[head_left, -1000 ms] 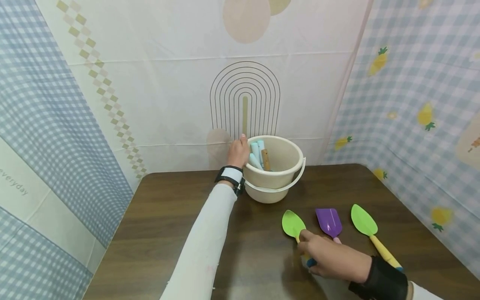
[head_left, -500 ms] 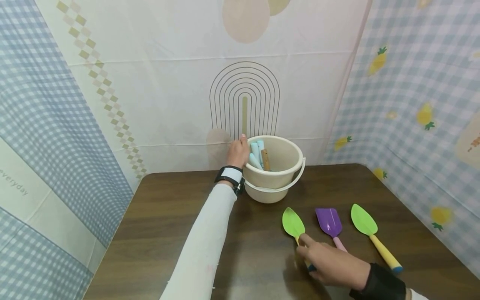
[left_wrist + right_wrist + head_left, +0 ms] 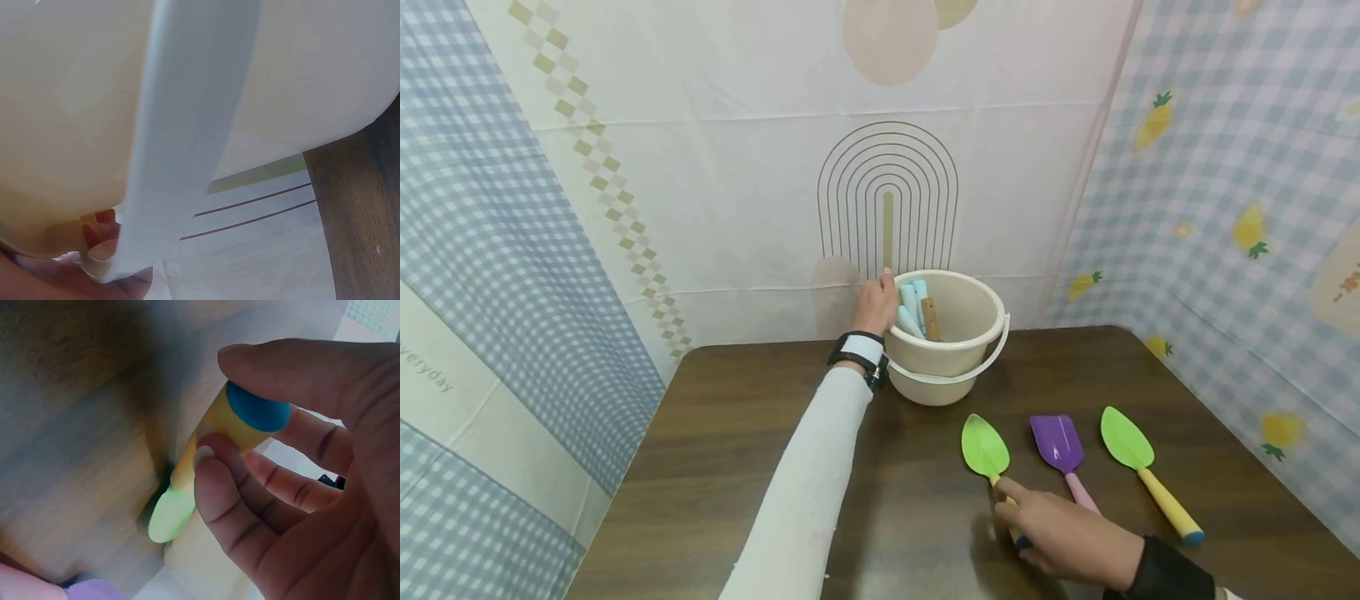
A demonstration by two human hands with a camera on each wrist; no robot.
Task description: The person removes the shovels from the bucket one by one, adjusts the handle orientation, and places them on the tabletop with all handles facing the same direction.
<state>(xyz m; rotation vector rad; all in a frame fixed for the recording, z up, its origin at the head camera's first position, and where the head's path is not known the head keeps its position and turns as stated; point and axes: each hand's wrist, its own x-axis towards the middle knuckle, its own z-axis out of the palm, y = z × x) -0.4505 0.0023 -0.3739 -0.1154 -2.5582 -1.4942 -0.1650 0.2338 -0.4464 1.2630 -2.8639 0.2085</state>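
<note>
My left hand [image 3: 874, 307] grips the rim of a cream bucket [image 3: 934, 387] at the back of the table. In the left wrist view, fingers [image 3: 103, 230] show at the rim, beside the bucket's pale handle [image 3: 181, 112]. Several light blue rods [image 3: 912, 304] and a brown one [image 3: 930, 318] stand inside it. My right hand [image 3: 1063, 533] holds the yellow handle of a green toy shovel [image 3: 985, 446] lying in front of the bucket. From the right wrist, its blue handle end [image 3: 256, 411] sits between thumb and fingers.
A purple toy shovel [image 3: 1057, 442] with a pink handle lies right of my right hand. Farther right lies another green shovel [image 3: 1127, 440] with a yellow handle. The wooden table [image 3: 700, 467] meets a patterned cloth wall [image 3: 760, 233] behind.
My right hand has moved slightly down toward the table's near edge, showing more of the green and purple shovels' handles. The left hand and bucket stay put.
</note>
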